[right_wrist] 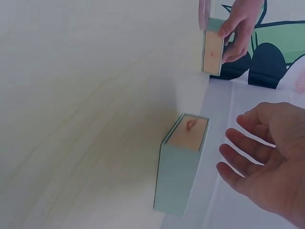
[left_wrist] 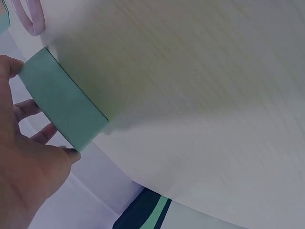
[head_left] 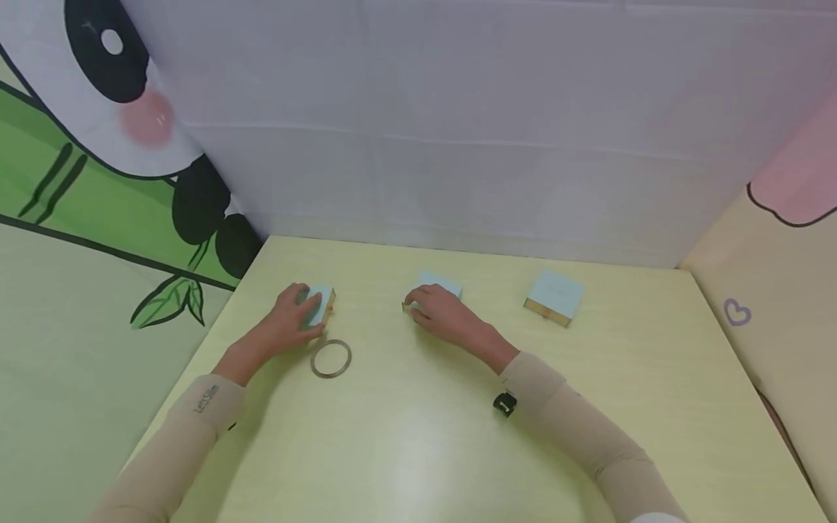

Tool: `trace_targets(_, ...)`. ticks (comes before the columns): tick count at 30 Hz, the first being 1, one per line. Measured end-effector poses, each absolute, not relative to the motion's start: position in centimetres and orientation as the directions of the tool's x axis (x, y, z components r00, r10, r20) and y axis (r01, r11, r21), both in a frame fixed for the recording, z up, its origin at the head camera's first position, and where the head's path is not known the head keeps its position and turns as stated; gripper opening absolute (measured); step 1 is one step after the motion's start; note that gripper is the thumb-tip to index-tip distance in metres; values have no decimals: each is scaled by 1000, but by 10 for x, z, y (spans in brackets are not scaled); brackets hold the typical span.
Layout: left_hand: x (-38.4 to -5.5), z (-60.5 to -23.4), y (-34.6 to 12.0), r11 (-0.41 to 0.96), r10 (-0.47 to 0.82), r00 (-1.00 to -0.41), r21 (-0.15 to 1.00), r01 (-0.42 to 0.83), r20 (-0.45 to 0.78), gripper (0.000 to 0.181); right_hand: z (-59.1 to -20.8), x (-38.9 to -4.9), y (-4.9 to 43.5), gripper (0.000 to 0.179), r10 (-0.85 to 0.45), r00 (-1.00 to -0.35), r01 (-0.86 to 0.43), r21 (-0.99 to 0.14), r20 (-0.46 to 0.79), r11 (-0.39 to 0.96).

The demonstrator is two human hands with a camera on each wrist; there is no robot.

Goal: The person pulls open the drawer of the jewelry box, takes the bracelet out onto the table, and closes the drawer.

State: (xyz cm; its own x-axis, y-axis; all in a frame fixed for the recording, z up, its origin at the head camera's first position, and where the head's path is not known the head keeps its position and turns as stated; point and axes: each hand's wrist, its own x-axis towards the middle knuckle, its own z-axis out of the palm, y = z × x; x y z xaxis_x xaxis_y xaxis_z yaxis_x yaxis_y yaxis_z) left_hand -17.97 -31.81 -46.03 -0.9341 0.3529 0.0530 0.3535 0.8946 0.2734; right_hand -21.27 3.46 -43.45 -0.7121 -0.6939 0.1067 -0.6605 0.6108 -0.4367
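Observation:
My left hand (head_left: 288,319) grips a small pale blue box (head_left: 319,309) at the left of the table. In the left wrist view, its fingers and thumb span the green-looking top of that box (left_wrist: 62,98). Over a second pale blue box (head_left: 441,282) in the middle is my right hand (head_left: 451,316). The right wrist view shows this hand (right_wrist: 267,157) beside the box (right_wrist: 178,176), with loosely bent fingers apart from it. That box has a tan side with a small pull loop (right_wrist: 190,125). A thin ring (head_left: 330,375) lies just below the left box.
A third pale blue box (head_left: 556,290) with a tan side sits at the right on the light yellow table (head_left: 392,436). A white cloth (head_left: 458,181) hangs behind the table. Printed cartoon panels stand at the left and right sides. A small black item (head_left: 505,404) is at my right cuff.

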Motion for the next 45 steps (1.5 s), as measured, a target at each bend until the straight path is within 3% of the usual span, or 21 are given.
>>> trace_targets(7,-175,-457,-315,926,333,-941,168,337,50,60,-437,-208,66,25,-666,-737,-643,-426,118,636)
trace_targets(12,-175,-456,-309,912,398,-915,79,402,70,52,-438,-204,83,25,-653,-749,-627,-434,111,646)
trace_targets(20,-182,-460,-299,831,500,-861,228,507,91,28,-445,-197,109,25,-622,-774,-601,-445,118,664)
trace_targets(27,-179,-456,-290,859,466,-885,234,455,10,64,-446,-196,123,26,-599,-790,-585,-447,127,677)
trace_targets(30,-181,-453,-286,861,470,-882,203,466,33,67,-442,-198,128,27,-583,-798,-581,-446,149,681)
trace_targets(39,-207,-454,-282,834,520,-850,164,527,90,32,-443,-192,138,32,-538,-831,-535,-467,142,704)
trace_targets(45,-218,-457,-289,812,556,-827,159,562,87,30,-445,-188,142,43,-520,-844,-507,-509,130,695)
